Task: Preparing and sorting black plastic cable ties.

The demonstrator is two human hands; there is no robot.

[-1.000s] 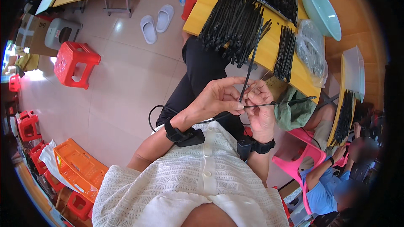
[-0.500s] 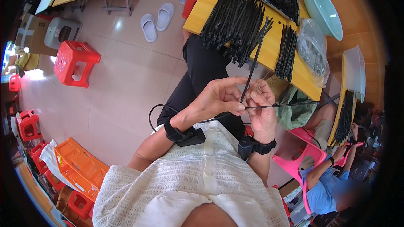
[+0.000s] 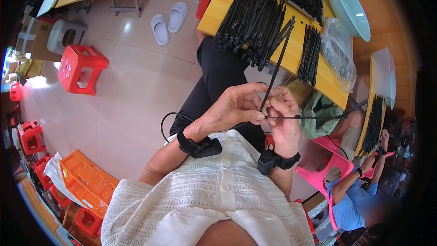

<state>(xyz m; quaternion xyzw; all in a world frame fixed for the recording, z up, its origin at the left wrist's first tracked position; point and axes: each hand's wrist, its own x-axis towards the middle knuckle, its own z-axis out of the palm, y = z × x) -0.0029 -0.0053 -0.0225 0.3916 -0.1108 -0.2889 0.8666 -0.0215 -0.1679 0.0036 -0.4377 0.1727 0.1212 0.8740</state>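
My left hand is closed, its thumb and fingertips pinching a thin black rod near its lower end. This rod points up and away, toward the table. A second thin black rod runs sideways to the right from the same pinch, crossing in front of my right palm, with a small dark joint partway along it. My right hand is closed, too, its fingertips touching the spot where the rods meet. A fine, pale wire-like strand shows by its fingers; what exactly they pinch is too small to make out.
A yellow table holds bundles of black rods, a clear bag and a pale green basin. A red stool, slippers and an orange crate stand left. A co-worker sits right, by a pink chair.
The sideways rod's far end has dipped slightly, and the upright rod leans a little more to the right. Both hands keep their pinch in nearly the same place.
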